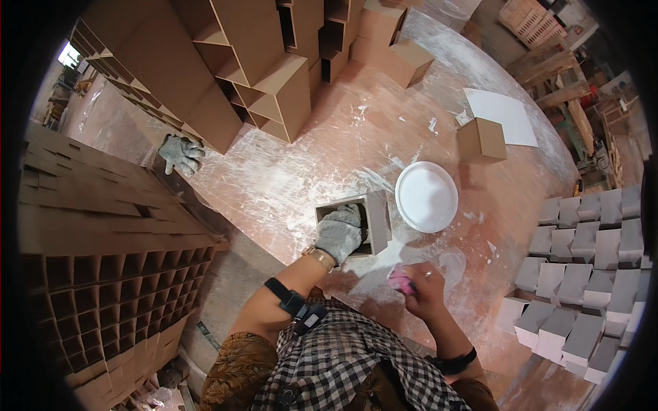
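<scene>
My left hand point(340, 235), in a grey knitted glove, reaches into the open-fronted small box point(378, 220). Its fingertips are lost in the dark inside, so their grip is hidden. The box's visible outer side is pale. Bare and closed, my right hand point(426, 293) holds a small pink object point(400, 279) with a dark part, its kind unclear. That hand is just right of the box, over the white-smeared tabletop point(274, 185). Beyond it stands a round white tub or lid point(426, 196), its surface white.
Brown board boxes point(279, 96) are stacked at the far left. A plain brown box point(482, 140) stands near a white sheet point(504, 116). Grey-white blocks point(582, 281) fill the right side. Left are a gridded board stack point(123, 288) and a loose grey glove point(181, 154).
</scene>
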Demonstrator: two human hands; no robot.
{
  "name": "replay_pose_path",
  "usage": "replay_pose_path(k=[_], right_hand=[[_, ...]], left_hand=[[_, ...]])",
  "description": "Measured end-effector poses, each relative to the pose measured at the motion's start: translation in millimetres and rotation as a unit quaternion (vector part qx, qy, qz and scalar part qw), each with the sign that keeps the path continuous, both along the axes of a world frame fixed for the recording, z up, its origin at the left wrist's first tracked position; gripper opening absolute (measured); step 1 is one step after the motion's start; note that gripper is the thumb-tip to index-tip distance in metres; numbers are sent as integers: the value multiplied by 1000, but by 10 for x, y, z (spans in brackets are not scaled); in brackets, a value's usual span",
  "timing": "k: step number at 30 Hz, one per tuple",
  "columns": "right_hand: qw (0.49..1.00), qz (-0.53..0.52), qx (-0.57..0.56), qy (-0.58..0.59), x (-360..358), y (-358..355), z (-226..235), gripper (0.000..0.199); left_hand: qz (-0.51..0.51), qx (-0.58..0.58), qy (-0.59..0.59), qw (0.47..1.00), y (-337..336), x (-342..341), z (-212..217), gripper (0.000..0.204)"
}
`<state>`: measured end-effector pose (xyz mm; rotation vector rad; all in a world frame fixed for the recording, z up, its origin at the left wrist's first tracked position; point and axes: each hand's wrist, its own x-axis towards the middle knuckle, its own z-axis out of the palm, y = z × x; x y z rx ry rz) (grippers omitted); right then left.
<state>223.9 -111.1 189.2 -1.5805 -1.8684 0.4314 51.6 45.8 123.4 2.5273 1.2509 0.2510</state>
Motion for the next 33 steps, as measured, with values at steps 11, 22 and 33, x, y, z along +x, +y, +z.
replay_pose_path(k=[11,22,33], right_hand=[[792,-288,-67,534,-178,249,-294,17],[793,-269,-87,540,-288,299,-184,23],[966,-151,55,205,-768,381,130,33]], left_hand=[[-206,36,-126,970,-363,-627,-393,46],[-239,-20,-93,966,-391,-547,-247,45],[-260,-55,-49,963,-379,-479,-221,44]])
